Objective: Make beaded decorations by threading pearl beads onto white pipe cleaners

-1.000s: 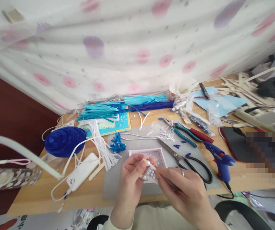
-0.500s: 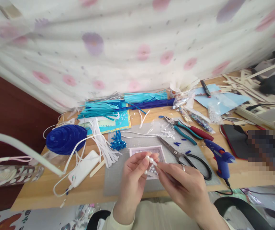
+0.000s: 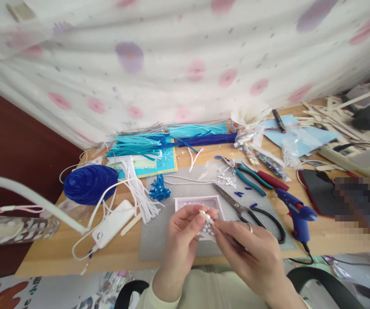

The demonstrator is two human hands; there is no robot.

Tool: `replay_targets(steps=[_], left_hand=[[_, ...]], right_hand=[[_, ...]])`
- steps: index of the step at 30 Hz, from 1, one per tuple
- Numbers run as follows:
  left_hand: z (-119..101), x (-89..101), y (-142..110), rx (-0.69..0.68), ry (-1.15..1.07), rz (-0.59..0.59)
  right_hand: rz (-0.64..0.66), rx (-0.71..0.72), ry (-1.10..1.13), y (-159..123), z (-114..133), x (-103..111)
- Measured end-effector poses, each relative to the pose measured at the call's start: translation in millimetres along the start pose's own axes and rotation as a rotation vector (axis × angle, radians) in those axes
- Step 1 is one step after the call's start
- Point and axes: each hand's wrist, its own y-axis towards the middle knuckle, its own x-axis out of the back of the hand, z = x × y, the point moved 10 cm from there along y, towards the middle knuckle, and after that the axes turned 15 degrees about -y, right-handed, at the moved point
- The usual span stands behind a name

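My left hand [image 3: 184,234] is closed in a pinch on a small piece with white pearl beads [image 3: 207,216], above the open tray. From the other side, the fingertips of my right hand [image 3: 251,249] pinch the same piece; its lower part is hidden between the fingers. Under both hands, the shallow pale pink tray [image 3: 198,200] holds loose pearl beads. Left of the tray, a blue pipe-cleaner flower [image 3: 159,189] with pearls lies on the grey mat [image 3: 154,240]. Scissors [image 3: 233,204] with black handles lie just right of the tray.
Pliers [image 3: 252,180] and a blue glue gun [image 3: 296,210] lie to the right. At the left are a blue coiled bundle [image 3: 90,184], white pipe cleaners [image 3: 141,197] and a white power bank [image 3: 116,223] with cable. A lamp arm [image 3: 43,201] crosses the left side.
Both hands stay together over the tray. The beaded piece has turned slightly between the fingertips, and less of it shows. The whole view has shifted a little.
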Motion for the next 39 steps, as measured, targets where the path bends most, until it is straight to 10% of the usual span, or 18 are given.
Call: replay_targets(steps=[13, 39], left_hand=[[-2, 6.7, 2, -0.013, -0.083, -0.033], [16, 4.6, 3, -0.056, 0.443, 0.027]], right_hand=[[-0.059, -0.155, -0.056, -4, -21, -1], [0.005, -0.407, 0.284, -18, -45, -29]])
